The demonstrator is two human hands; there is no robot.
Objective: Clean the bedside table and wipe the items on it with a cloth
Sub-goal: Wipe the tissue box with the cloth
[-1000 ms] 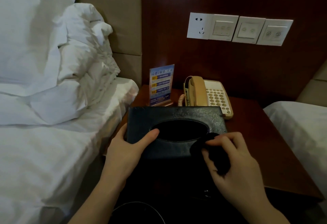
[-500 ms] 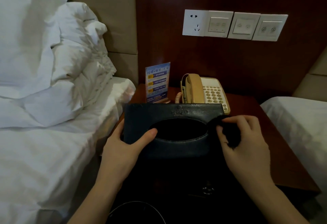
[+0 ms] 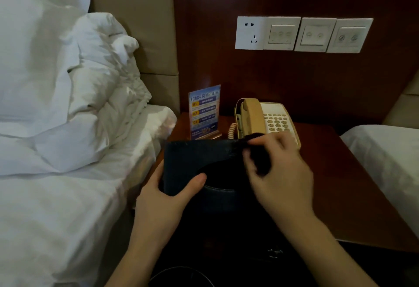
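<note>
A dark leather tissue box (image 3: pixel 192 157) with an oval opening is held in front of the reddish wooden bedside table (image 3: pixel 335 173). My left hand (image 3: pixel 167 193) grips its left side, thumb on top by the opening. My right hand (image 3: pixel 278 168) pinches a dark cloth (image 3: pixel 256 150) against the box's top near the far right corner. Behind the box stand a beige telephone (image 3: pixel 267 118) and a blue upright sign card (image 3: pixel 204 110).
A bed with rumpled white pillows and duvet (image 3: pixel 68 105) lies to the left, another white bed (image 3: pixel 385 155) to the right. A socket and switch panel (image 3: pixel 301 34) is on the wooden wall. A dark round rim (image 3: pixel 181 275) shows at the bottom edge.
My right hand with the cloth has swept from the box's near right part up along its right side to the far right corner. The left hand's grip is unchanged.
</note>
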